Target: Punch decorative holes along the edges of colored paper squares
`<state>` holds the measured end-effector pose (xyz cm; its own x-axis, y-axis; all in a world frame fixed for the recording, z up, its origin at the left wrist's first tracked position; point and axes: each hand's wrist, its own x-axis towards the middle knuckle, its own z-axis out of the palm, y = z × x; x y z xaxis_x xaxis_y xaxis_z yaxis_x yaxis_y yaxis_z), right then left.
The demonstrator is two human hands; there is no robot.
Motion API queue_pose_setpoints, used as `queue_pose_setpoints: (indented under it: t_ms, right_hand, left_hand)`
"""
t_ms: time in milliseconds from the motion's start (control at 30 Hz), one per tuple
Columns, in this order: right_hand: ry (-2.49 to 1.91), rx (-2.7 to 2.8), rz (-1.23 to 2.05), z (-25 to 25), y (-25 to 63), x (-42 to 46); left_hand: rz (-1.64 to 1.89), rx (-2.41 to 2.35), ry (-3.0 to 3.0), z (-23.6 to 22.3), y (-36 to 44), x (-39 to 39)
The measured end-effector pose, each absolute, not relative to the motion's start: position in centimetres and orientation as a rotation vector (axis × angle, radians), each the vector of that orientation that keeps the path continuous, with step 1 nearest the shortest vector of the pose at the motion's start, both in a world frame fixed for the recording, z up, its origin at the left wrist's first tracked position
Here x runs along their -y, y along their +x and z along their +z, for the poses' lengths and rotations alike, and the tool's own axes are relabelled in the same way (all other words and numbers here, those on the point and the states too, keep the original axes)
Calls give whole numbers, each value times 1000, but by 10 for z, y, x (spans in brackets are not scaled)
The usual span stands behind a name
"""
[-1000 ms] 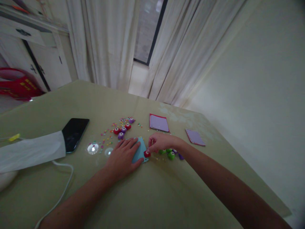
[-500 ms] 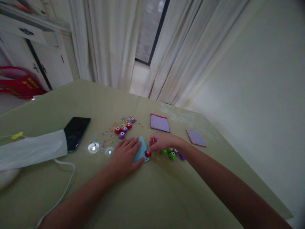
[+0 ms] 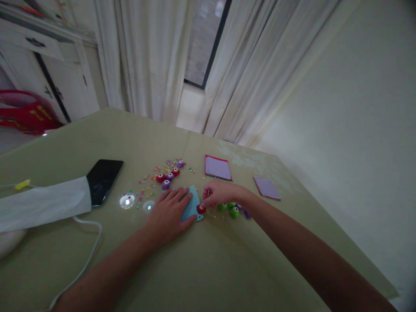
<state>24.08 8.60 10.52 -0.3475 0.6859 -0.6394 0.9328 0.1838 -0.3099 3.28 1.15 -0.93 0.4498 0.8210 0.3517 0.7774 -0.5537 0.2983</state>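
My left hand [image 3: 170, 212] lies flat with its fingers stretched out, holding down a light blue card [image 3: 191, 208] on the table. At the card's right edge sits a small red figure [image 3: 200, 209], partly hidden by fingertips. My right hand [image 3: 214, 193] is closed in a pinch around a thin pale stick [image 3: 208, 193], its fingertips right at the red figure. Beside and partly behind the right wrist lie several small green figures [image 3: 234, 212] with big eyes, along with purple ones [image 3: 247, 214].
Red [image 3: 160, 177] and purple [image 3: 167, 184] eyed figures lie beyond my left hand among scattered colourful bits [image 3: 157, 169]. Two lilac cards [image 3: 217, 167] [image 3: 267, 187] lie farther back and right. At left are a black phone [image 3: 105, 180], white sheet [image 3: 45, 206], cable [image 3: 94, 247] and clear dome [image 3: 127, 200].
The view has shifted slightly. My left hand stays flat on the card, and my right hand keeps its pinch at the red figure with barely any movement.
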Motion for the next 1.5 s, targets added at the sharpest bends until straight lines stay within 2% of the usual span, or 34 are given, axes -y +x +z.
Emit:
queue_pose_setpoints:
  t_ms: [233, 400, 700, 1067, 1333, 1500]
  right_hand:
    - [1413, -2185, -650, 100, 232, -83]
    - [1401, -2141, -574, 99, 223, -88]
    - [1376, -2114, -536, 100, 221, -79]
    - [1555, -2228, -720, 96, 248, -67]
    - [1854, -2308, -491, 112, 256, -75]
    - [1804, -2602, -453, 89, 220, -100]
  left_hand:
    - [759, -1416, 2583, -11, 32, -12]
    - [743, -1420, 2581, -10, 33, -12]
    - [713, -1425, 2606, -12, 31, -12]
    - [669, -1415, 2582, -8, 30, -13]
    - [610, -1433, 2559, -4, 32, -11]
    - [628, -1394, 2556, -3, 32, -11]
